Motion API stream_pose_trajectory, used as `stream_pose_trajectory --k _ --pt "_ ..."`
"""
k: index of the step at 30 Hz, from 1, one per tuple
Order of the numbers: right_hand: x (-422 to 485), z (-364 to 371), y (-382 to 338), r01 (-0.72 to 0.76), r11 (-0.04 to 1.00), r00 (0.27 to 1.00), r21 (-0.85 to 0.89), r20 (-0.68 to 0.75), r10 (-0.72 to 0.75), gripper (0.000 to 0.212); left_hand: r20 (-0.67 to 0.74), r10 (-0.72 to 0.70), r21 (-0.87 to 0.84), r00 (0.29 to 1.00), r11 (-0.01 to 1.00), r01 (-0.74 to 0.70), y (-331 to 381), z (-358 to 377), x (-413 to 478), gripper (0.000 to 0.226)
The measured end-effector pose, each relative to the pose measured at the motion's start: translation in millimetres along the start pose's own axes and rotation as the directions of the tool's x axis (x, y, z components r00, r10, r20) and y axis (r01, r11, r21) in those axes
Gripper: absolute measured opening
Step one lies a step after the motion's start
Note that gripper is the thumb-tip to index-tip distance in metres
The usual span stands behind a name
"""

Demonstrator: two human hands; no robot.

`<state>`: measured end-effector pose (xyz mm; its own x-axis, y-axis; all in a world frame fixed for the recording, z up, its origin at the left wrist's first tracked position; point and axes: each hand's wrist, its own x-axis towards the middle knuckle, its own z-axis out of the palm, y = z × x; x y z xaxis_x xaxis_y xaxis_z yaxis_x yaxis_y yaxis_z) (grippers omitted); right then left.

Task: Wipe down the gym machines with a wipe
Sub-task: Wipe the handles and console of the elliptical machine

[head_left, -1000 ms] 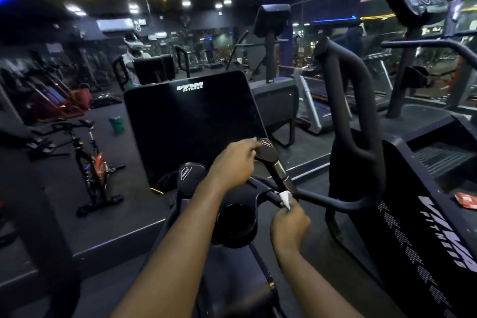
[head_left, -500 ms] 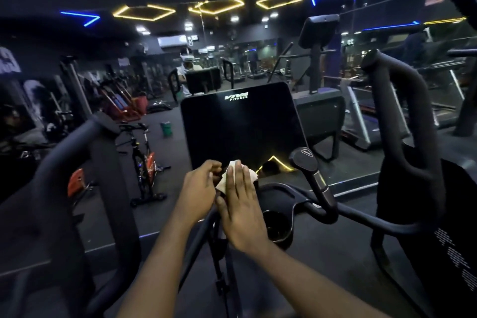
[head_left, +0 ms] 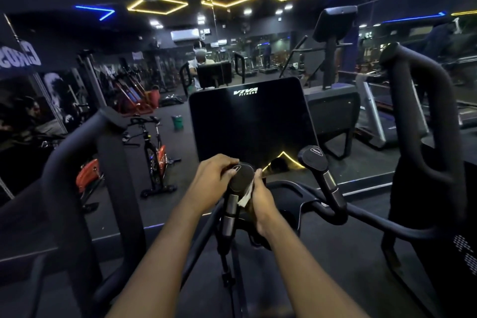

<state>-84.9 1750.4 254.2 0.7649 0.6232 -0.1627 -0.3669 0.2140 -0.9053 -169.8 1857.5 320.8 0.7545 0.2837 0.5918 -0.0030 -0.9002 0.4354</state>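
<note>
I stand on a black cardio machine with a dark console screen [head_left: 251,121]. Its left handle grip [head_left: 238,179] rises just below the screen. My left hand [head_left: 211,179] curls over the top of that grip from the left. My right hand [head_left: 260,201] wraps the grip's right side and presses a white wipe [head_left: 245,197] against it; only a corner of the wipe shows. The matching right handle grip [head_left: 316,159] stands free beside them.
Tall black side rails stand at my left [head_left: 108,162] and right [head_left: 418,121]. An orange and black spin bike [head_left: 154,155] and a green bucket [head_left: 177,121] sit on the floor ahead left. Treadmills [head_left: 376,116] line the right. A person [head_left: 198,64] is far behind the screen.
My view has swung left. Both hands left the right handle and came to the left one. The wipe, held flat on top half a second ago, is now pressed down the grip's side.
</note>
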Motion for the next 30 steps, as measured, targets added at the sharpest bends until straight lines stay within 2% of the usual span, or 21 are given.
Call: stream_pose_trajectory --k 2,5,7,9,11,13,16,19,21,23,25,27,28,30 --pt "-1.8 4.7 -4.2 0.001 0.999 1.0 0.046 -0.006 -0.001 0.067 -0.006 -0.01 0.008 1.0 1.0 0.01 0.5 2.7 3.2 0.028" --pt "-4.6 15.3 -11.7 0.108 0.947 0.994 0.301 -0.021 -0.107 0.07 -0.011 -0.032 -0.05 0.999 0.998 0.031 -4.2 3.3 6.3 0.029" --pt "-7.2 21.2 -4.5 0.111 0.935 0.994 0.336 -0.029 -0.108 0.069 -0.02 -0.046 -0.088 0.999 0.995 0.044 -4.4 2.8 5.5 0.028" --pt "-10.0 24.8 23.4 0.072 0.952 0.997 0.298 -0.018 -0.07 0.067 -0.019 -0.046 -0.087 0.999 0.995 0.044 -4.6 2.7 6.0 0.027" --pt "-9.1 20.5 69.5 0.047 0.988 0.999 0.145 -0.024 -0.043 0.07 -0.005 -0.043 -0.089 0.999 0.995 0.042 -6.4 4.1 6.0 0.027" --pt "-15.0 19.4 96.0 0.029 0.997 0.999 0.066 -0.014 -0.029 0.071 0.007 -0.04 -0.118 0.999 0.992 0.04 -9.6 4.1 5.0 0.028" --pt "-20.9 34.4 80.4 0.171 0.985 0.985 0.018 -0.028 -0.17 0.044 0.01 -0.038 -0.145 0.999 0.989 0.039 -14.3 3.5 3.2 0.03" --pt "-16.4 45.6 69.9 0.365 0.929 0.926 -0.054 -0.086 -0.368 0.074 0.024 -0.039 -0.148 0.999 0.988 0.042 -15.0 2.1 5.4 0.029" --pt "-25.3 44.3 88.4 0.381 0.903 0.914 -0.196 -0.07 -0.401 0.077 0.044 -0.06 -0.154 0.997 0.986 0.067 -14.3 1.4 7.4 0.029" --pt "-33.9 33.6 124.5 0.329 0.903 0.934 -0.277 -0.044 -0.354 0.073 0.06 -0.089 -0.178 0.994 0.979 0.098 -15.0 1.1 7.3 0.029" --pt "-37.2 21.9 144.4 0.277 0.911 0.957 -0.306 0.004 -0.29 0.06 0.063 -0.11 -0.217 0.992 0.969 0.121 -14.8 2.3 4.8 0.031" --pt "-25.4 21.8 136.7 0.203 0.934 0.976 -0.294 -0.016 -0.217 0.039 0.062 -0.14 -0.266 0.988 0.952 0.151 -14.9 4.2 0.4 0.034" --pt "-19.7 24.8 127.2 0.194 0.948 0.977 -0.252 -0.04 -0.21 0.037 0.062 -0.147 -0.286 0.987 0.945 0.159 -15.2 5.0 -2.2 0.035" --pt "-12.6 31.8 101.3 0.277 0.94 0.953 -0.198 -0.071 -0.295 0.04 0.07 -0.146 -0.309 0.987 0.937 0.16 -16.3 6.6 -5.9 0.037"
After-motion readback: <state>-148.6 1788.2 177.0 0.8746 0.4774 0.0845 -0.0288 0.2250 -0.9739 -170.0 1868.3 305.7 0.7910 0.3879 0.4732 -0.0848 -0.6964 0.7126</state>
